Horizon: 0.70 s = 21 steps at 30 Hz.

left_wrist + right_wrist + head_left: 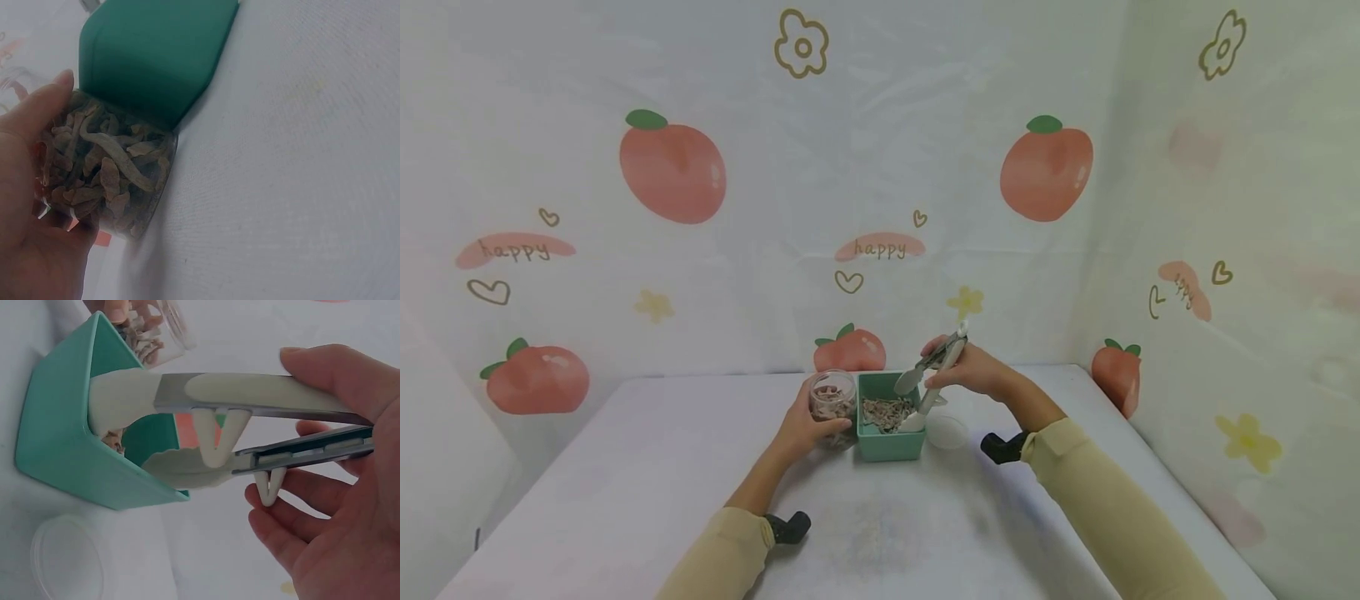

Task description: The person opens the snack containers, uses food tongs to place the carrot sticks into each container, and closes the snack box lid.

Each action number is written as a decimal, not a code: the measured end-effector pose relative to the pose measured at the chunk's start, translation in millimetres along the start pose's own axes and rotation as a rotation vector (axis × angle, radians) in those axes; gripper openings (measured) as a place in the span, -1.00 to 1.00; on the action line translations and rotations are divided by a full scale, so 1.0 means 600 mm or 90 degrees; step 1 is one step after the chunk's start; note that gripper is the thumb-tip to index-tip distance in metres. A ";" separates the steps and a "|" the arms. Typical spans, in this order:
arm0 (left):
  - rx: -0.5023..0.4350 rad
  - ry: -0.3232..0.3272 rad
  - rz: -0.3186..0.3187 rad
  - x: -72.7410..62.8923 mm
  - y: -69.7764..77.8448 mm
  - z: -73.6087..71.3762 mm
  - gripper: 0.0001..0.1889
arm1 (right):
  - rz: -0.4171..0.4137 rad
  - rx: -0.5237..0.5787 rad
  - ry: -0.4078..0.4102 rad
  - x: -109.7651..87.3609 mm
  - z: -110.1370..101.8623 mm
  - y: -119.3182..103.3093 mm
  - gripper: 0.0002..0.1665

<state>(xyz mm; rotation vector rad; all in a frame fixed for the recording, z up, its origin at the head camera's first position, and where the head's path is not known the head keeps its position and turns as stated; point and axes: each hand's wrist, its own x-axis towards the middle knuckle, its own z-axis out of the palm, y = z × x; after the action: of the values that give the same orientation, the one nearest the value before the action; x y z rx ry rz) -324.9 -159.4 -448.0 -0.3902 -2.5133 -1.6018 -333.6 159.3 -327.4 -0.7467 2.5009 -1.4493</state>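
My left hand (805,425) grips a clear jar (833,393) from its left side, thumb across the near face. Brown dried pieces (109,162) fill much of the jar. Directly right of it stands a green rectangular bin (891,450), with more dried pieces (886,414) on its floor. My right hand (962,365) holds a pair of tongs (250,394) with pale tips and metal arms, thumb on one arm and fingers by the other. The tongs' arms are spread, and their tips (122,397) reach into the bin's opening. Nothing shows between the tips.
A round translucent lid (947,432) lies on the white table (880,533) to the right of the bin. Behind the table hangs a white backdrop (880,150) printed with fruit. Black wrist mounts (790,528) jut from both sleeves.
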 end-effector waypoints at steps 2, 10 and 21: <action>-0.002 0.000 0.001 0.000 0.000 0.001 0.07 | 0.001 -0.022 -0.007 -0.001 0.002 -0.002 -0.40; -0.004 0.002 0.008 -0.001 -0.002 0.001 0.06 | -0.039 -0.131 0.015 0.002 0.022 0.001 -0.45; -0.013 0.001 0.010 0.000 -0.004 0.000 0.06 | -0.066 -0.191 0.108 0.002 0.053 0.024 -0.61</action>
<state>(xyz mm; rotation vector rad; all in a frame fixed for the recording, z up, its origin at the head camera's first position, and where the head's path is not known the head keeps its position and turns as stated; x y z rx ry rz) -325.4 -160.3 -449.9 -0.4096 -2.4897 -1.6221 -327.8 139.9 -356.0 -0.8453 2.8915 -1.2278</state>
